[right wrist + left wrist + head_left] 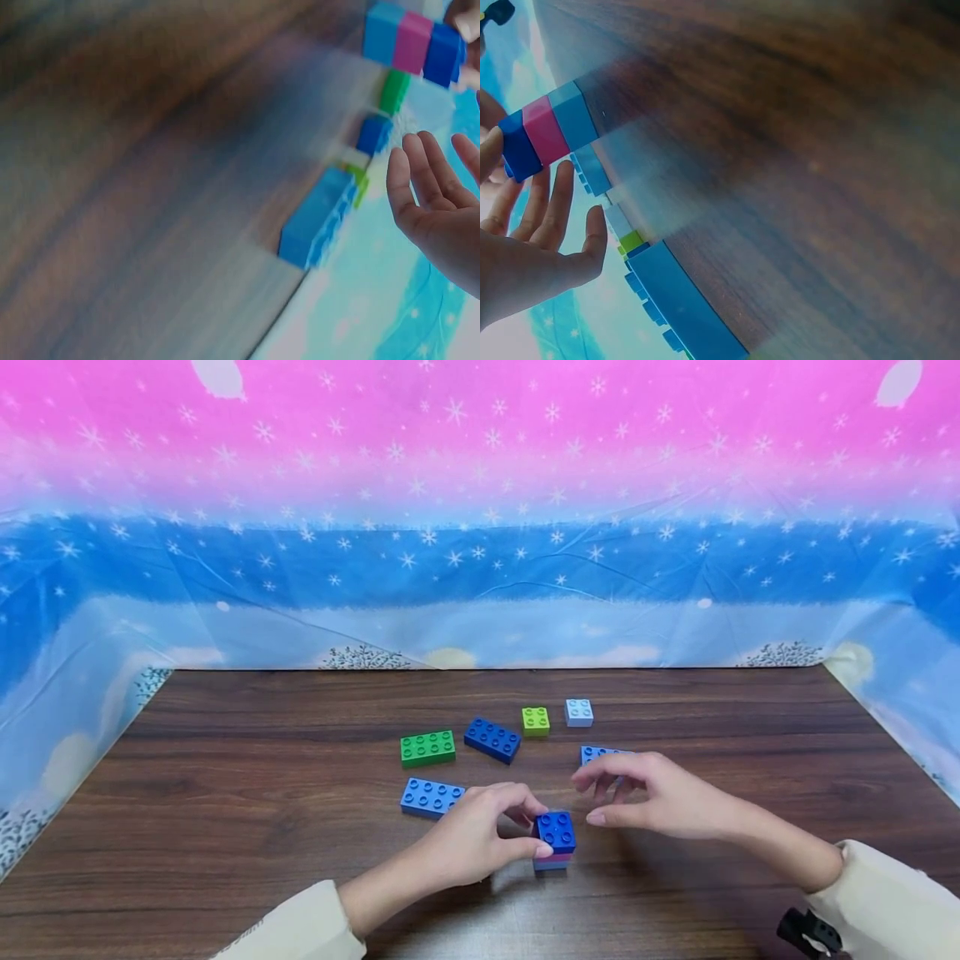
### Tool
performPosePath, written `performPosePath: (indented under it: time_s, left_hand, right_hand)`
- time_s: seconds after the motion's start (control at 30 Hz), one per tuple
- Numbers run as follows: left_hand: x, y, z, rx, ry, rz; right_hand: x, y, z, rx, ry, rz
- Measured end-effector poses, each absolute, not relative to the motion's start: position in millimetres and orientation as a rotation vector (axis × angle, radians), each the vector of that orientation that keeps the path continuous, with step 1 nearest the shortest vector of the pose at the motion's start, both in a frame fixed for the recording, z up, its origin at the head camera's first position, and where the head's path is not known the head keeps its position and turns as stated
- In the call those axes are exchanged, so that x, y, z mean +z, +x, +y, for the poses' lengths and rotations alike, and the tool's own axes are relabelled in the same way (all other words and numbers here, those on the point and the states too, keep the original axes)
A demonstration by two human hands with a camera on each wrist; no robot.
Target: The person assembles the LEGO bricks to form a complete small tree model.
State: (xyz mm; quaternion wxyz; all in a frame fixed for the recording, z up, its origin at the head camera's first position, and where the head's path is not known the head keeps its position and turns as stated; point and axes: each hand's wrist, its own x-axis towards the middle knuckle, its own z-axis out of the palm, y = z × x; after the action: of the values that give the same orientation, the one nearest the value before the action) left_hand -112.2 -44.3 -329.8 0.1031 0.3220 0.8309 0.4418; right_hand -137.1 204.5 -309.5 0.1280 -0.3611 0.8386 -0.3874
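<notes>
A small stack stands upright on the table in front of me: a dark blue brick (556, 832) on top, a pink brick (546, 130) in the middle, a light blue brick (574, 115) at the bottom. With thumb and finger, my left hand (476, 839) pinches the dark blue brick from its left side. To the right of the stack, my right hand (652, 797) hovers apart from it, its fingers loosely bent and holding nothing. Behind that hand lies a long light blue brick (600, 752), partly covered. Another long blue brick (429, 797) is partly hidden by the left hand.
Farther back on the wooden table (262, 752) lie a green brick (427, 749), a long dark blue brick (492, 741), a small lime brick (536, 721) and a small pale blue brick (578, 713). A snowflake-patterned cloth (480, 560) hangs along the table's back and sides.
</notes>
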Motion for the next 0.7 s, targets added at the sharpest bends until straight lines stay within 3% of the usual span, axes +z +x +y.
performPosePath:
  time_s: [0.3,0.7]
  left_hand:
    - [-331,-113,-44,1.295,0.908,2.446]
    - [-331,-112,-44,1.311,0.920,2.447]
  right_hand:
    - [-299,-149,221,-1.000,-0.939,2.606]
    - [-319,-170,243,-0.961,-0.852,2.682]
